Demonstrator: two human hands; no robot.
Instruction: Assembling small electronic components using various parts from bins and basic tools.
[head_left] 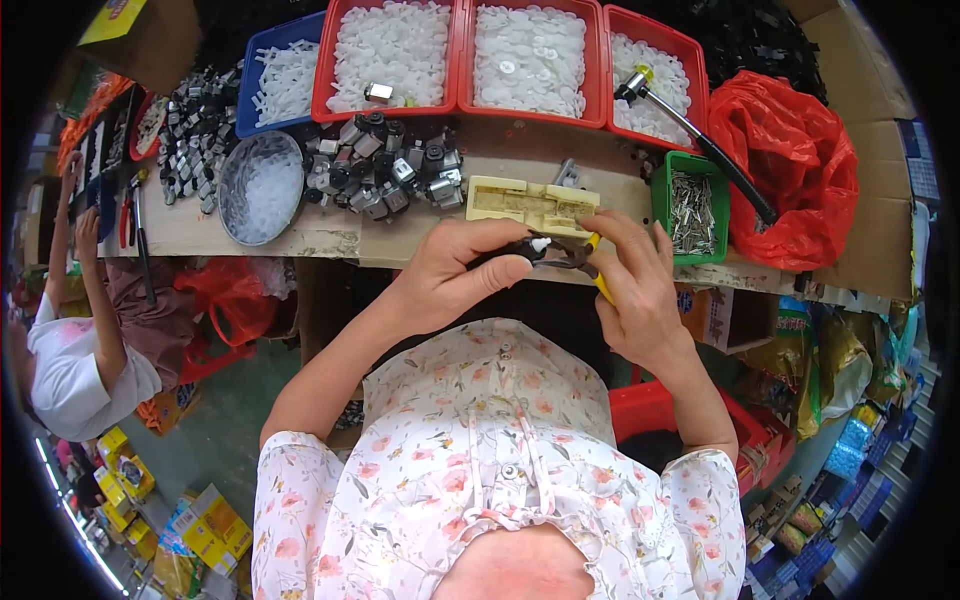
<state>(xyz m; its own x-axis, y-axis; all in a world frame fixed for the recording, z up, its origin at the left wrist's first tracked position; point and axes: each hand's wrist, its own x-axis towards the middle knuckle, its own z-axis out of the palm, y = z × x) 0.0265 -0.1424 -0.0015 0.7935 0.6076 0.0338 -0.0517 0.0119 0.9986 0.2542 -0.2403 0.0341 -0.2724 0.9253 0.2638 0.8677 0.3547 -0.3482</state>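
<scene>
My left hand [447, 275] pinches a small dark part with a white tip [539, 243] between thumb and forefinger. Yellow-handled pliers [572, 259] are held in my right hand [642, 298], their dark jaws close against that part; whether they grip it is too small to tell. Just beyond my hands, a cream-coloured block [505, 200] with a groove lies on the table. A small grey metal piece [568, 172] sits behind it. To the left of the block is a heap of small metal motors [375, 165].
Red bins [462, 60] and a blue bin [246, 90] of white plastic pieces line the back. A hammer [700, 135] rests across the right bin. A green tray [662, 200] holds metal pieces. Left are a round metal bowl [232, 205] and another person [90, 350].
</scene>
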